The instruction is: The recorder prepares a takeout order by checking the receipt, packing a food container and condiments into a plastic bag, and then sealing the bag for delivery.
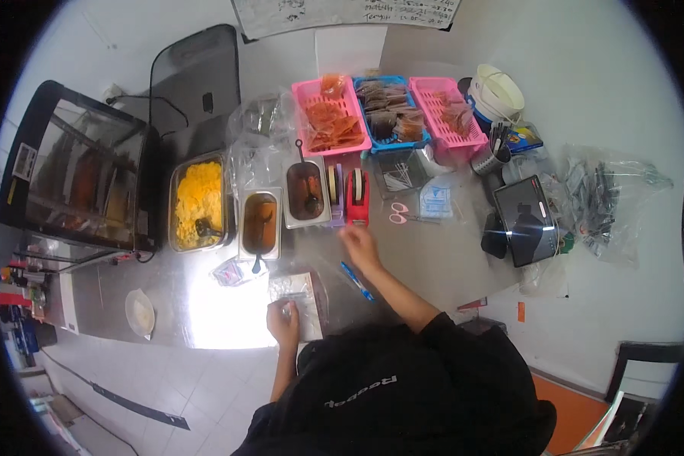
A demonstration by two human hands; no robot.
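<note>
On the steel counter, my left hand (284, 324) is closed around the left edge of a clear plastic bag (309, 319) with something flat and pale inside. My right hand (359, 244) is at the near end of a red tape dispenser (358, 199); whether its fingers hold a piece of tape cannot be told. Beside that dispenser stands a purple tape dispenser (336, 194). A blue pen (357, 281) lies below my right hand. Left of these are two steel containers of sauce, one (261, 225) nearer me, the other (306, 188) farther back, each with a ladle.
A tray of yellow food (198, 199) stands by a glass display warmer (80, 176). Behind are pink baskets (350, 108) (427, 94) and a blue basket (376, 145) of sachets. Pink-handled scissors (399, 214) and a tablet (525, 221) are to the right; a white bowl (140, 313) is at left.
</note>
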